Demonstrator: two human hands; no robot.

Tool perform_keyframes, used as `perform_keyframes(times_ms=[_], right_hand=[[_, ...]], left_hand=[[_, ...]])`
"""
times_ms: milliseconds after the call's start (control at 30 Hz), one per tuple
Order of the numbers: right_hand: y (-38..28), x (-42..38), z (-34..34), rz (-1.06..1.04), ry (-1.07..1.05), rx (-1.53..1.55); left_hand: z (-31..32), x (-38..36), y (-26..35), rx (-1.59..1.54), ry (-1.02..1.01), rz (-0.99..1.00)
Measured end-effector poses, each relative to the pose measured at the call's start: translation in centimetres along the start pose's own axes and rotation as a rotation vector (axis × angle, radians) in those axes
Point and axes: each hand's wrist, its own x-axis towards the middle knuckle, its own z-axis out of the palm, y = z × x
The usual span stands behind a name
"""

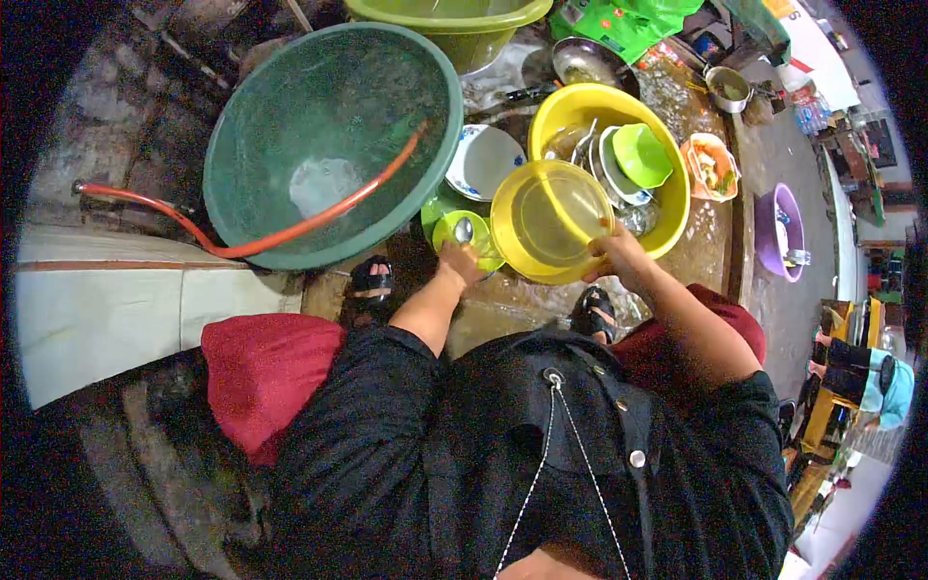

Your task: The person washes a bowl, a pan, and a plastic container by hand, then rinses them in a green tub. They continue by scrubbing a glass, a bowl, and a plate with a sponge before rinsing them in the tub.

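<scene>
My right hand point(619, 255) grips the rim of a translucent yellow basin point(543, 220), which is tilted toward me. My left hand point(460, 262) is closed at the near rim of a small lime-green bowl point(493, 253). A metal spoon point(464, 230) shows just above those fingers; its handle is hidden. Behind them lies a white plate point(489, 160) with a blue pattern. Partly covered by the basin, a large yellow tub point(674, 215) holds stacked dishes, with a green scalloped bowl point(642, 155) on top.
A big dark-green tub point(280, 126) stands left, with an orange hose point(319, 217) across it. Behind are an olive tub point(464, 43), a frying pan point(585, 63) and a green bag point(628, 24). Right are an orange container point(712, 164), a pot point(727, 89) and a purple basin point(769, 237).
</scene>
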Motion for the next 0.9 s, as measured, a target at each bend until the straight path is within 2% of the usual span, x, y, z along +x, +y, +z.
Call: perform_keyframes(times_ms=[67, 100, 133, 200, 267, 333, 367, 400, 433, 500, 533, 600, 633, 700, 767, 833, 900], right_hand=[[0.9, 0.6, -0.1, -0.032, -0.003, 0.038], [0.8, 0.8, 0.0, -0.030, 0.002, -0.053], [0.5, 1.0, 0.2, -0.031, 0.005, -0.145], [1.6, 2.0, -0.2, -0.035, 0.063, -0.171], [3.0, 3.2, -1.1, -0.100, 0.085, -0.346], [3.0, 3.4, -1.1, -0.092, 0.099, -0.387], [4.2, 4.5, -1.7, -0.150, 0.118, -0.428], [4.2, 4.4, -1.8, -0.178, 0.127, -0.448], [3.4, 3.7, -1.2, -0.205, 0.137, -0.469], [1.3, 1.6, 0.2, -0.126, 0.190, -0.340], [0.4, 1.1, 0.4, -0.126, 0.195, -0.337], [-0.5, 0.5, 0.7, -0.056, 0.156, -0.365], [0.4, 1.1, 0.3, -0.055, 0.156, -0.361], [2.7, 3.1, -0.9, -0.246, 0.213, -0.545], [0.0, 0.6, 0.6, -0.186, 0.189, -0.462], [-0.2, 0.4, 0.6, -0.128, 0.167, -0.385], [1.2, 2.0, 0.3, -0.268, 0.186, -0.496]], left_hand=[[0.0, 0.4, 0.4, 0.113, -0.138, 0.087], [0.3, 0.5, 0.4, 0.052, -0.036, 0.109], [0.5, 1.0, 0.9, 0.048, -0.030, 0.105], [0.5, 1.8, 2.3, 0.111, -0.237, -0.015], [9.2, 5.8, 2.1, 0.104, 0.107, 0.056], [8.7, 7.3, 2.0, -0.132, -0.001, -0.052], [8.6, 8.0, 1.7, -0.309, -0.078, -0.195], [8.1, 7.3, 1.6, -0.312, -0.084, -0.192], [8.1, 7.0, 1.3, -0.149, -0.057, -0.150], [9.1, 7.2, 1.2, -0.005, 0.015, -0.169], [7.4, 6.6, 1.2, -0.002, 0.017, -0.164], [4.1, 4.7, 1.2, 0.113, -0.133, -0.268], [3.3, 4.0, 0.8, 0.116, -0.135, -0.267], [2.4, 3.3, -0.2, 0.054, -0.173, -0.229], [5.3, 4.7, -1.2, 0.081, -0.155, -0.200], [4.3, 4.2, -1.3, 0.104, -0.114, -0.146], [4.7, 4.7, -1.2, 0.084, -0.135, -0.133]])
